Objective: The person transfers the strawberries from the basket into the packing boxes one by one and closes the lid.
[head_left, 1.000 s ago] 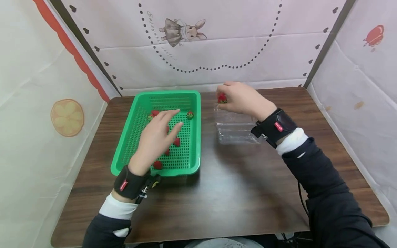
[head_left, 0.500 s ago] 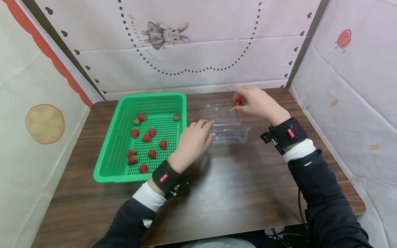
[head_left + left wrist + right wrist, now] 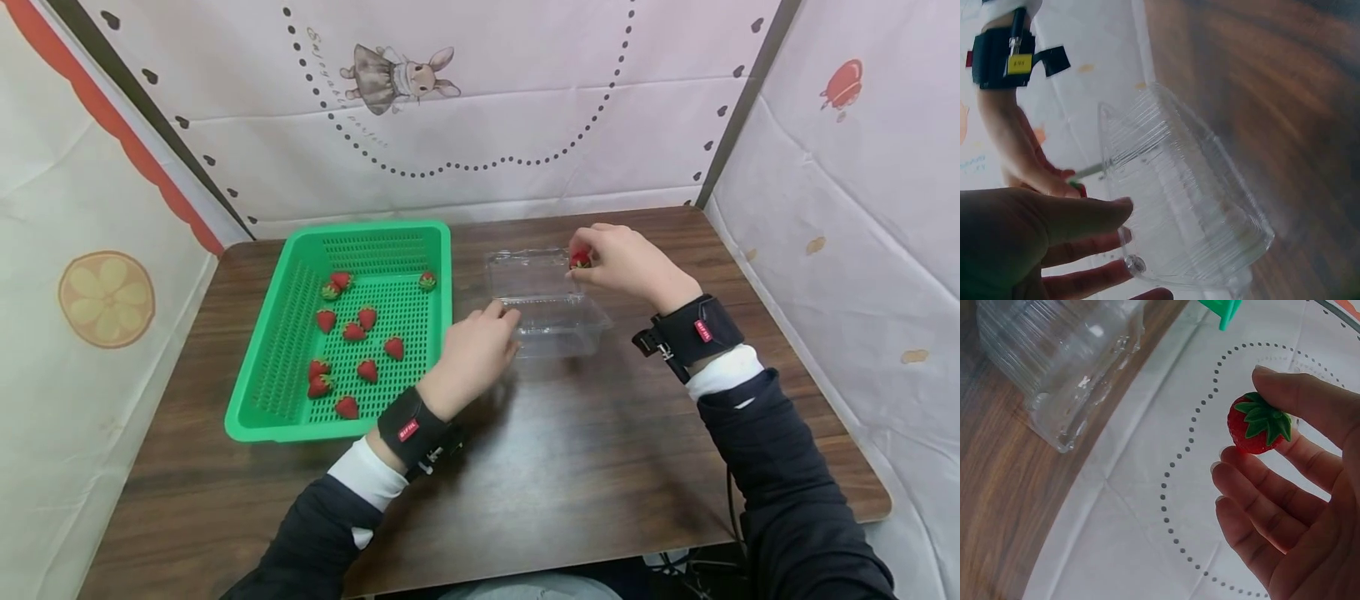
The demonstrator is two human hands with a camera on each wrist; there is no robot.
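Your right hand (image 3: 626, 265) pinches a strawberry (image 3: 579, 259) between thumb and fingertips, holding it just above the far right corner of the clear box (image 3: 546, 302). The right wrist view shows the berry (image 3: 1259, 424) plainly: red, green cap facing the camera, thumb on top, index finger beneath, the other fingers loosely extended below.

Your left hand (image 3: 474, 352) sits at the near left corner of the box, fingers relaxed and mostly straight, fingertips touching its left rim. In the left wrist view the fingers (image 3: 1085, 215) lie against the box's ribbed clear wall (image 3: 1179, 206); they are not curled round it. The box is open and stands on the brown surface (image 3: 570, 467), about midway between your two hands. Whether anything lies inside it you cannot tell from these views.

Left of the box, just apart from it, stands the green basket (image 3: 262, 367). Ten strawberries lie scattered on its perforated floor, one (image 3: 427, 281) near the far right wall and the rest (image 3: 367, 318) spread from the middle toward the near edge.

Both wrists carry black straps (image 3: 693, 332) over white cuffs and dark sleeves.
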